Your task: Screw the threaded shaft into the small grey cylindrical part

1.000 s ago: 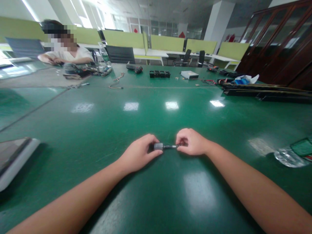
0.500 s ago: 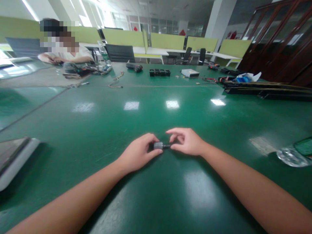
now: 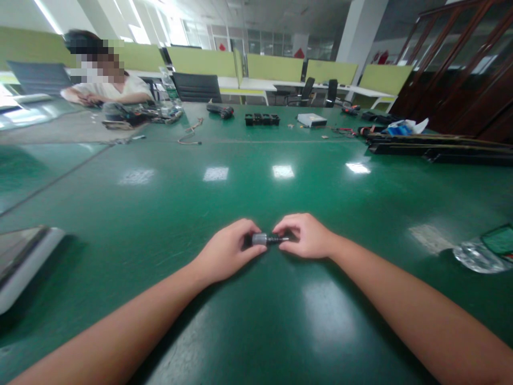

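Low over the green table, a small silver cylinder [image 3: 259, 239] lies level, with a black ribbed shaft [image 3: 272, 239] reaching right and a thin metal tip [image 3: 285, 238]. My left hand [image 3: 226, 250] is closed on the silver body, thumb in front and fingers behind, its left end hidden in the grip. On the shaft side, my right hand [image 3: 306, 236] has its thumb below and its forefinger above the black part, pinching around it. The exact contact there is too small to make out. The bare tip shows between thumb and forefinger.
A flat, pale-edged device [image 3: 32, 262] lies at left, a clear plastic bottle [image 3: 481, 254] at right. Along the far side are a black block [image 3: 262, 119], a silver box [image 3: 311, 120], a wire [image 3: 190, 133] and dark strips [image 3: 433, 147]. Another person [image 3: 108, 88] sits far left.
My right forefinger has come down onto the black shaft, and the hand has shifted so the thin metal tip shows. My left hand keeps its hold on the cylinder.
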Motion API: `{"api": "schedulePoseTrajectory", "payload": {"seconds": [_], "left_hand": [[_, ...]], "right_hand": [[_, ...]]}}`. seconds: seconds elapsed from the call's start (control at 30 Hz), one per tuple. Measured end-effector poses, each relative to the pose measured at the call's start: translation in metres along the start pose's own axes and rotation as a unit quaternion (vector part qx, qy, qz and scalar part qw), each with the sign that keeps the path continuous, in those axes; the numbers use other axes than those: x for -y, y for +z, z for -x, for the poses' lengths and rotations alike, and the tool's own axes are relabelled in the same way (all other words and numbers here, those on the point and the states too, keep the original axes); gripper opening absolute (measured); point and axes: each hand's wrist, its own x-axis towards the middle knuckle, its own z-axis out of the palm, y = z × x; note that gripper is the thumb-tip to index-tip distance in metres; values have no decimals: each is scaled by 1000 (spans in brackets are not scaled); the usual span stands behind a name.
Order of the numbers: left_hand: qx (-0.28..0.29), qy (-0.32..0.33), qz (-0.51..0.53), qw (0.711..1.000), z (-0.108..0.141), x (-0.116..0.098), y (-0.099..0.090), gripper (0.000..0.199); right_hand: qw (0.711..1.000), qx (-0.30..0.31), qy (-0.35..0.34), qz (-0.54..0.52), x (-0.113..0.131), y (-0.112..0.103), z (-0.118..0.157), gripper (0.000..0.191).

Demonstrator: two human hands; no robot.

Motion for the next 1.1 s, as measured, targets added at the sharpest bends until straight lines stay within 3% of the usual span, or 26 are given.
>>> {"api": "schedulePoseTrajectory", "payload": {"seconds": [0.47,1.1], "left_hand": [[0,11,-3,1000,1,0,2,24],[-5,-7,-16,1000,2,1,5,29]], "right_hand": [[996,1,-37,85,5,11,-4,13],[993,10,-66,92,3,11,-6,6]]}}
